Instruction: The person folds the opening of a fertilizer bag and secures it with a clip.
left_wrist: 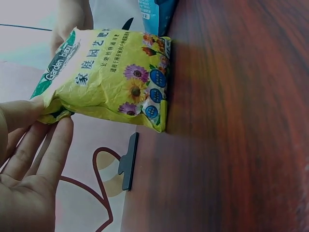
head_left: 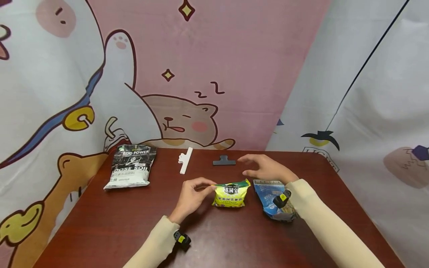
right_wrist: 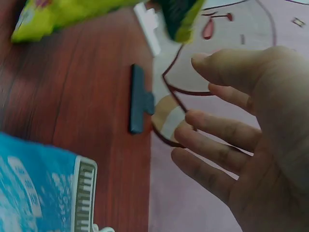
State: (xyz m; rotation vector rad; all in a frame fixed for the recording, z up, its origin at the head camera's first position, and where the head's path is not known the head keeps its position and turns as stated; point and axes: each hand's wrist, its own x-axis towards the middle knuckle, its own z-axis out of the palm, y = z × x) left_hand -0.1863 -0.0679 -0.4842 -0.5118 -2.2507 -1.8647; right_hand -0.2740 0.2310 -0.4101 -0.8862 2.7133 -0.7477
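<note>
A yellow-green plastic bag (head_left: 229, 196) labelled "Garden baby" stands upright at the middle of the table. My left hand (head_left: 193, 197) pinches its upper left corner between thumb and fingers, seen closely in the left wrist view, where the bag (left_wrist: 111, 79) shows printed flowers. To the right, my right hand (head_left: 268, 168) hovers with loosely bent fingers and holds nothing. Beyond its fingertips lies a dark grey clip (head_left: 224, 160), which the right wrist view shows apart from the hand. Under my right wrist lies a blue bag (head_left: 268, 197), partly hidden by the forearm.
At the back left of the dark red table (head_left: 214, 238) lies a black and white soil bag (head_left: 131, 167). A white clip (head_left: 186, 160) lies between it and the grey clip. A printed cloth (head_left: 234, 56) hangs behind the table's far edge.
</note>
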